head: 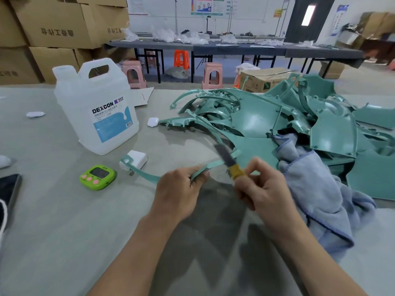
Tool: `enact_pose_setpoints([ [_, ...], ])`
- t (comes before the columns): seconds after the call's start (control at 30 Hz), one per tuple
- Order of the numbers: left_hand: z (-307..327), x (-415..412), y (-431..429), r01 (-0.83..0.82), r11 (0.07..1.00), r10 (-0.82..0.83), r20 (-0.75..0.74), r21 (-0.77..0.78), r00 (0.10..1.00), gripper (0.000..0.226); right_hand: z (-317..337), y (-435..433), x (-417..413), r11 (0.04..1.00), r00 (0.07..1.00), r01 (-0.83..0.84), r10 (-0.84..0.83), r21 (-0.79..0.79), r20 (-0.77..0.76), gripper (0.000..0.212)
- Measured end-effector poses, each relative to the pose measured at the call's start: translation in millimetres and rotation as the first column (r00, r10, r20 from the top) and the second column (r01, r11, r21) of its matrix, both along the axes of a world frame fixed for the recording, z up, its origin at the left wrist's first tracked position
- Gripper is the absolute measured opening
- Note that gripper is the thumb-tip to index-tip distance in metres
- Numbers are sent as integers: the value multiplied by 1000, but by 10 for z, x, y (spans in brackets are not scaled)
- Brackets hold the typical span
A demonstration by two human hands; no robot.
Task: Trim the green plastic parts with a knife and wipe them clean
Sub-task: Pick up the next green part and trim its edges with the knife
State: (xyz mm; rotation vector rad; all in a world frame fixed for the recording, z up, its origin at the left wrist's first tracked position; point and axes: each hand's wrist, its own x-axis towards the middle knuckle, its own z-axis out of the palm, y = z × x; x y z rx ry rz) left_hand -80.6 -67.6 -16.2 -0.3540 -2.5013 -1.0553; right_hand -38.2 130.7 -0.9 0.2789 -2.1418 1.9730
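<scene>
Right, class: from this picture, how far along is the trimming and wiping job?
Done: no finished stack shows, so nothing can be counted as done. In hand: the left hand grips a strip while the right hand holds a knife, its blurred blade across the strip. Left: wiping, since the cloth lies unheld, and a big pile of green parts waits beside it.

Knife [225,155] blade is motion-blurred; phone [9,189] is cut off.
</scene>
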Motion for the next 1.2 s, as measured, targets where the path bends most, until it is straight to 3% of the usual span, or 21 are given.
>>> enact_pose_setpoints([
  [0.07, -6, -15, 4, 5, 1000, -5, -6, 0, 1000, 32, -54, -17, -36, 988, 997, 46, -55, 145, 59, 23],
  [0.17, -17, -21, -6, 13, 1000, -13, 10, 20, 1000, 31, -75, 124, -223, 848, 858, 429, -490, 311, 152, 19],
  [0.2, -18, -15, -9, 17, 1000, -17, 12, 21, 1000, 32, -54, 171, -240, 813, 819, 491, -553, 312, 154, 18],
  [0.23, -18, -10, -8, 21, 1000, -21, 12, 19, 1000, 33, -42, 192, -225, 838, 839, 486, -527, 247, 139, 19],
  [0.3, -15, -11, -4, 20, 1000, -20, 7, 17, 1000, 32, -15, 127, -110, 962, 960, 269, -273, 51, 68, 21],
  [0.37, -15, -17, -2, 8, 1000, -8, 2, 19, 1000, 28, -33, -4, 32, 997, 1000, 7, -9, 79, 18, 19],
  [0.4, -18, -20, -1, 5, 1000, -5, 0, 20, 1000, 27, -53, -40, 58, 987, 999, -36, 32, 159, 28, 18],
  [0.47, -23, -26, 0, 5, 1000, -5, -6, 17, 1000, 27, -122, -15, -32, 955, 991, 112, -129, 275, 46, 20],
  [0.57, -19, -22, -2, 4, 1000, -3, -11, 20, 1000, 27, -101, 137, -154, 881, 893, 397, -435, 257, 111, 26],
  [0.63, -17, -29, 1, -8, 1000, 8, -10, 15, 1000, 27, -59, 132, -107, 935, 941, 322, -333, 150, 55, 28],
  [0.7, -15, -27, -2, -5, 1000, 5, 2, 22, 1000, 19, -44, 6, 19, 991, 995, 95, -91, 91, -48, 24],
  [0.77, -10, -23, -4, 14, 1000, -14, 18, 25, 1000, 4, -86, -86, 98, 981, 999, -18, 25, 195, -36, 16],
  [0.83, -18, -37, -6, 9, 999, -10, 28, 35, 1000, 7, -144, -58, 20, 932, 993, 114, -121, 345, -1, 17],
  [0.93, -32, -78, -16, -24, 999, 22, 38, 47, 999, 26, -131, 87, -77, 904, 935, 325, -351, 279, 46, 25],
  [1.13, -11, -71, -37, -10, 998, 8, 30, 57, 1000, 25, 54, 65, 127, 985, 999, 22, -26, 169, 20, 23],
  [1.2, -4, -68, -49, -5, 998, 3, 42, 63, 999, 24, 145, 74, 153, 999, 999, -34, 33, 40, 9, 21],
])
